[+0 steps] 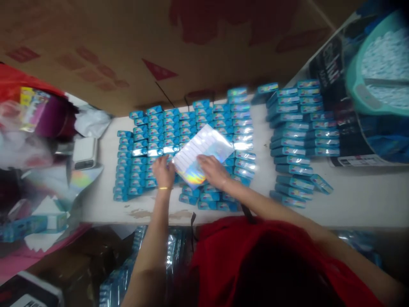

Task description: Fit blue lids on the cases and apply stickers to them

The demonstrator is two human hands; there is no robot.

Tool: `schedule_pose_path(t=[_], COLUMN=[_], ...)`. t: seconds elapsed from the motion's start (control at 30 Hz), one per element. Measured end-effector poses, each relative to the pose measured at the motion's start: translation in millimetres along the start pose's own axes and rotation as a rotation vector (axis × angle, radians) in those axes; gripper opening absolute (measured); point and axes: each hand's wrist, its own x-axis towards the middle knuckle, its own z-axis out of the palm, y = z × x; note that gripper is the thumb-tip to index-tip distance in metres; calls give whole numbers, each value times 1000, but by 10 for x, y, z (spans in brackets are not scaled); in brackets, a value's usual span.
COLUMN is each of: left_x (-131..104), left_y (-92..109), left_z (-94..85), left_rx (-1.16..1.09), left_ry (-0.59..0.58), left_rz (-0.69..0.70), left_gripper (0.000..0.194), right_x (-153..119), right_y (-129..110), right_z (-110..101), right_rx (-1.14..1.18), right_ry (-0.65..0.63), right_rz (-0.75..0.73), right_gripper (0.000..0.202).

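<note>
A shiny, rainbow-reflecting sticker sheet with pale parallel strips lies tilted above rows of small blue boxes. My left hand, with a yellow band at the wrist, is closed at the sheet's left corner, its fingertips low over the boxes. Across the sheet's lower part reaches my right hand, fingers bent together and fingertips on its surface. Whether a strip is pinched between them is too blurred to tell. The sheet and both hands cover some of the boxes.
More blue boxes stand in stacked columns on the right of the white table. A teal basin of small pale pieces sits at far right. A large cardboard carton walls the back. At left are a white device and plastic bags.
</note>
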Motion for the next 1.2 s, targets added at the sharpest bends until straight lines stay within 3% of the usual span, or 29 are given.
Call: schedule_pose_path(t=[0.1,0.23,0.43,0.6,0.73,0.83,0.97,1.2], left_x=[63,-3,-129,-135,-53,2,-6,-124], left_y=[-258,-275,-164,-131,-177,-199,-199,-204], left_z=[44,170,235,246,221,184,162,223], left_rx=[100,125,79,-108,-150,-125,-146,133], left_ry=[-103,-107,-55,-18,-62,-77,-130,-36], left_rz=[6,8,-64,-235,-348,-324,-290,-73], left_gripper=[28,26,23,26,22,16,26,28], right_x=[493,676,637,609,571,554,550,566], right_y=[-171,-165,-133,-133,-115,-97,-81,-75], right_z=[463,791,792,812,828,842,861,873], right_rx=[-52,-88,-227,-230,-227,-222,-221,-248], right_ry=[-232,-311,-387,-375,-363,-354,-344,-341], right_rz=[-34,11,-9,-13,-31,-41,-48,-55], right_gripper=[54,58,60,61,61,62,62,60])
